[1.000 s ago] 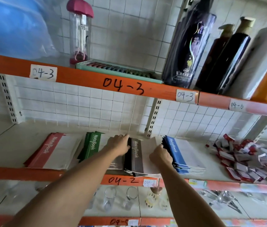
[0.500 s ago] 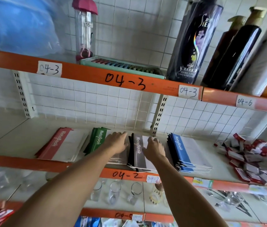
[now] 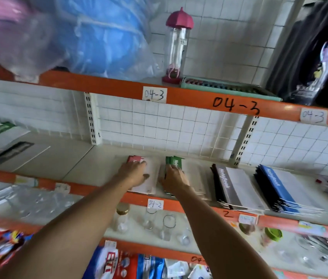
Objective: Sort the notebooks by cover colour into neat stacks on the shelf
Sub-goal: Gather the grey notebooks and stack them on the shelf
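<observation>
Paper feel: thin soft-cover notebooks, light singly, I judged; glossy covers likely to slide over one another, and each stack floppy if lifted by one corner.
Loose notebooks (image 3: 8,141): green- and black-striped ones lay unsorted at nine o'clock, well apart from the stacks, blurred.
Left hand (image 3: 133,173): mine, laid palm-down with fingers fairly straight on the red stack; I pressed rather than pinched.
Red stack (image 3: 151,178): sat on the shelf (image 3: 90,158) at about eleven o'clock of my left wrist, white covers showing beside the red spine strip.
Right hand (image 3: 174,179): fingers curved over the near left edge of the green stack; whether the thumb tucked under, I could not tell.
Green stack (image 3: 176,163): just beside the red one, at its three o'clock, spine strips fanned a little.
Black stack (image 3: 233,186): further toward three o'clock, untouched, pages slightly stepped.
Blue stack (image 3: 280,188): last on the right, near the black one, also stepped.
Best hold: I reckoned both long edges squeezed together, or spine side tapped square, would keep a stack from shearing.
</observation>
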A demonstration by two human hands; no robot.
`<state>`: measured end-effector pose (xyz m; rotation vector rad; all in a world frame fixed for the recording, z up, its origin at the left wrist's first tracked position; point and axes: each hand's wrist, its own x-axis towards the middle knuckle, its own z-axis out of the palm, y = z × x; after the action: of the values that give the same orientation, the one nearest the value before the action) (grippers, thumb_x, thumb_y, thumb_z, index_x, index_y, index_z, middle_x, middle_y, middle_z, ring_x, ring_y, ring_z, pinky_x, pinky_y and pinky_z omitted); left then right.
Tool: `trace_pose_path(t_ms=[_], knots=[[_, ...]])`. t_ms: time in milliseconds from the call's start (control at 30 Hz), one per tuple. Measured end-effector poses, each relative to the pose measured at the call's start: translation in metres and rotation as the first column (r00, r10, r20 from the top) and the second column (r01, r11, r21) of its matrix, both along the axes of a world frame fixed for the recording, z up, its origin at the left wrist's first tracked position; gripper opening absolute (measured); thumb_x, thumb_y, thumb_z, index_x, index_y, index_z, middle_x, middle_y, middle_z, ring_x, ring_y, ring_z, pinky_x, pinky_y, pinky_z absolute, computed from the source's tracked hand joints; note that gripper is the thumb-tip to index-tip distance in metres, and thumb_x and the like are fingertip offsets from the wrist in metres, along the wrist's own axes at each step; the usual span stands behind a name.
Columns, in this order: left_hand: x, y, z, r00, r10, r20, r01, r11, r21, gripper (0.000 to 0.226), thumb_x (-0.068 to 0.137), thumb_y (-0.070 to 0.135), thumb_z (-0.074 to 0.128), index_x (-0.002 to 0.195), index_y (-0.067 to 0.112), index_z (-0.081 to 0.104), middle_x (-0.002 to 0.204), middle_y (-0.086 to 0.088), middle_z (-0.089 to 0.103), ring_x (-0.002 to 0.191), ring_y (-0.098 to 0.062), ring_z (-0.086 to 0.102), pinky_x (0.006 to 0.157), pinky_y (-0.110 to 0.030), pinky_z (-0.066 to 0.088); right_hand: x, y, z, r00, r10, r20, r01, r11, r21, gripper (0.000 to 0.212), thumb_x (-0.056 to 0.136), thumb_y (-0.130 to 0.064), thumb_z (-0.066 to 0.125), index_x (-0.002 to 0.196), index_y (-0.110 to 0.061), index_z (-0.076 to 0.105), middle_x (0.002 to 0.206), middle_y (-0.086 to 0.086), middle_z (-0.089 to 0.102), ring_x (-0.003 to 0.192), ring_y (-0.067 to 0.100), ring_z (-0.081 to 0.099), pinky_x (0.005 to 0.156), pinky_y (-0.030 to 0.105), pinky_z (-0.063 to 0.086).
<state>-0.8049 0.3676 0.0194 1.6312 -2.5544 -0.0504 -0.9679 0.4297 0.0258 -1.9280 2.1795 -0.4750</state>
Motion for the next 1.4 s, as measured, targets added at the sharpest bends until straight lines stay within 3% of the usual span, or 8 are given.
trace_pose_path(t_ms=[133,333,467,767,933,1233,1400], knots=[[0.08,-0.002,-0.003,0.999,0.052,0.017,-0.052,0.999,-0.004,0.048,0.095,0.047,0.054,0.135,0.021,0.046,0.126,-0.008,0.06,0.114,-0.03,0.056,0.089,-0.04,0.045,0.078,-0.012,-0.012,0.998,0.069,0.009,-0.069,0.998,-0.013,0.053,0.094,-0.038,0.058,0.138,-0.012,0.046,0.14,0.011,0.051,0.128,0.031,0.047,0.105,0.04,0.041],[0.167,-0.012,-0.015,0.983,0.168,0.08,-0.169,0.986,0.011,0.047,0.095,0.049,0.051,0.131,0.019,0.049,0.129,-0.007,0.059,0.123,-0.03,0.051,0.096,-0.041,0.042,0.168,-0.029,-0.027,0.987,0.147,0.059,-0.149,0.989,0.026,0.054,0.091,-0.035,0.059,0.138,-0.012,0.046,0.14,0.012,0.05,0.128,0.035,0.047,0.105,0.039,0.041],[0.209,-0.031,-0.016,0.977,0.209,0.046,-0.21,0.978,0.01,0.046,0.096,0.049,0.05,0.13,0.018,0.049,0.128,-0.008,0.059,0.119,-0.03,0.052,0.094,-0.041,0.042,0.213,-0.053,-0.034,0.977,0.208,0.04,-0.209,0.977,0.041,0.057,0.095,-0.039,0.057,0.143,-0.012,0.041,0.146,0.012,0.046,0.134,0.031,0.042,0.11,0.041,0.037],[0.324,-0.105,-0.02,0.934,0.34,0.108,-0.345,0.938,0.04,0.046,0.096,0.047,0.049,0.133,0.018,0.048,0.13,-0.008,0.058,0.121,-0.03,0.051,0.094,-0.039,0.041,0.319,-0.149,-0.049,0.956,0.285,0.073,-0.291,0.952,0.089,0.052,0.093,-0.036,0.058,0.136,-0.011,0.047,0.14,0.012,0.049,0.13,0.032,0.043,0.106,0.037,0.035],[0.379,-0.155,-0.023,0.926,0.356,0.127,-0.366,0.928,0.066,0.052,0.096,0.047,0.049,0.138,0.017,0.045,0.134,-0.011,0.056,0.123,-0.031,0.05,0.099,-0.042,0.043,0.37,-0.2,-0.055,0.955,0.276,0.107,-0.286,0.953,0.098,0.053,0.095,-0.037,0.055,0.138,-0.009,0.044,0.141,0.013,0.049,0.131,0.031,0.042,0.107,0.038,0.034],[0.46,-0.208,-0.038,0.904,0.422,0.065,-0.425,0.904,0.054,0.043,0.096,0.046,0.053,0.128,0.018,0.051,0.124,-0.009,0.062,0.112,-0.03,0.058,0.087,-0.039,0.046,0.464,-0.245,-0.065,0.92,0.376,0.107,-0.388,0.911,0.141,0.055,0.095,-0.036,0.055,0.141,-0.01,0.043,0.143,0.014,0.047,0.132,0.032,0.042,0.109,0.039,0.033],[0.507,-0.24,-0.04,0.907,0.413,0.085,-0.416,0.909,0.025,0.046,0.097,0.046,0.049,0.135,0.02,0.047,0.13,-0.009,0.058,0.118,-0.03,0.052,0.092,-0.041,0.043,0.517,-0.267,-0.066,0.904,0.42,0.079,-0.427,0.893,0.138,0.056,0.094,-0.037,0.056,0.142,-0.011,0.043,0.148,0.012,0.043,0.137,0.031,0.037,0.111,0.038,0.029]])
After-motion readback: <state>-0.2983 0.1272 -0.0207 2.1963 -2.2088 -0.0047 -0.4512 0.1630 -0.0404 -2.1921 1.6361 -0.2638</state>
